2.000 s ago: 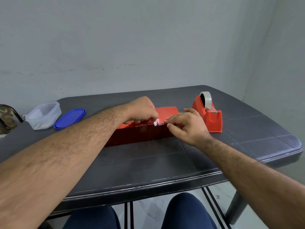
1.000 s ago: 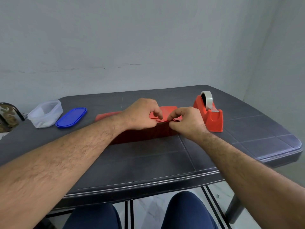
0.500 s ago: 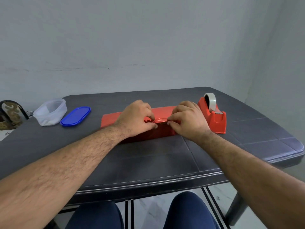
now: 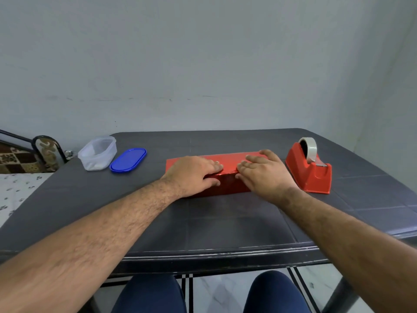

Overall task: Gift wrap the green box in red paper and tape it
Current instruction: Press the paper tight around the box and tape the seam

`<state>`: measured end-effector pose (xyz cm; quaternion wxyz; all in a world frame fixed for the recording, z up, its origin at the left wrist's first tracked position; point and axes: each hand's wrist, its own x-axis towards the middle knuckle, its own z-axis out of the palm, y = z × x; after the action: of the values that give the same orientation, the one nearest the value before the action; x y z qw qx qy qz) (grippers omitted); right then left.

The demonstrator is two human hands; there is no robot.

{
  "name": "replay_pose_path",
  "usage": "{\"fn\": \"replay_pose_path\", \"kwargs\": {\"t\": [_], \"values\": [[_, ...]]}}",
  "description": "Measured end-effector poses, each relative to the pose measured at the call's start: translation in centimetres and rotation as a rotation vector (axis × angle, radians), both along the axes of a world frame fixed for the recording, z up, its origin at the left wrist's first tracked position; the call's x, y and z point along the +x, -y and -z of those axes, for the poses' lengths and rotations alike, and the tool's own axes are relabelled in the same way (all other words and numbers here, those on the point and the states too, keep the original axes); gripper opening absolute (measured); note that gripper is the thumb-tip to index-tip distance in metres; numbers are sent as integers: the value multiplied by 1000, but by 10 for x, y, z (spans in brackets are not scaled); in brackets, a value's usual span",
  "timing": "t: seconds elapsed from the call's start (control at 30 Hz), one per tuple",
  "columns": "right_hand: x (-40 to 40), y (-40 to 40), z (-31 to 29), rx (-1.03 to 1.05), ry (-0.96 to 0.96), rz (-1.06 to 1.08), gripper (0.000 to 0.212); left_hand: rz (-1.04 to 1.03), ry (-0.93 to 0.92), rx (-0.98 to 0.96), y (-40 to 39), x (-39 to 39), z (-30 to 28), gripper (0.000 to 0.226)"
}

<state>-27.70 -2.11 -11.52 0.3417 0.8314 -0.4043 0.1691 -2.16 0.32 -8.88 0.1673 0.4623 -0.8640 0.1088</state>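
Covering the middle of the box (image 4: 228, 185), the two hands hide most of its top face and the near upper edge, so the seam of the red paper (image 4: 180, 162) and any tape on it cannot be made out; only a small shiny crease shows between the hands. No green is visible anywhere, the red paper covers every side that shows. The right end of the box is hidden behind the right hand (image 4: 264, 175), and the far side cannot be seen at all.

The box lies flat on the dark table (image 4: 225, 224), near the middle, a little toward the far side. Its long axis runs from left to right, almost parallel to the near table edge, with the right end slightly farther from the person. One long side faces the person.

The left hand (image 4: 191, 172) rests palm down on the top, fingers straight and close together, pointing right, with the thumb down on the front side. The right hand also lies palm down, fingers straight and slightly spread, pointing left and away, fingertips on the top of the box. The fingertips of both hands are near each other but apart.

Just beside the right hand stands a red tape dispenser (image 4: 312, 175) with a roll of tape (image 4: 310, 147). Well apart to the left are a clear container (image 4: 98, 153) and a blue lid (image 4: 128, 159), near each other.
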Motion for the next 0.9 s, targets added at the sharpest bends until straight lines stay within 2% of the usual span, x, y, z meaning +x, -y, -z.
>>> {"fn": "replay_pose_path", "kwargs": {"t": [0.2, 0.33, 0.47, 0.57, 0.67, 0.73, 0.8, 0.9], "values": [[7, -3, -4, 104, -33, 151, 42, -57, 62, 8, -3, -5, -4, 62], [17, -6, -10, 172, -76, 285, 49, -91, 137, -5, -3, -7, -9, 62], [21, -4, -16, 171, -87, 333, 45, -82, -20, 106, 0, 2, -16, 54], [27, -3, -16, 259, 30, 372, 54, -49, -127, 182, 3, 8, -20, 44], [36, -2, -20, 502, 281, 416, 79, -122, -187, 143, 7, 10, -19, 38], [42, 2, -24, 656, 416, 448, 91, -205, -147, 157, 9, 11, -16, 38], [45, 7, -28, 724, 446, 481, 90, -218, -93, 168, 10, 12, -13, 40], [43, 10, -30, 668, 335, 511, 82, -220, -88, 192, 13, 17, -13, 41]]}}
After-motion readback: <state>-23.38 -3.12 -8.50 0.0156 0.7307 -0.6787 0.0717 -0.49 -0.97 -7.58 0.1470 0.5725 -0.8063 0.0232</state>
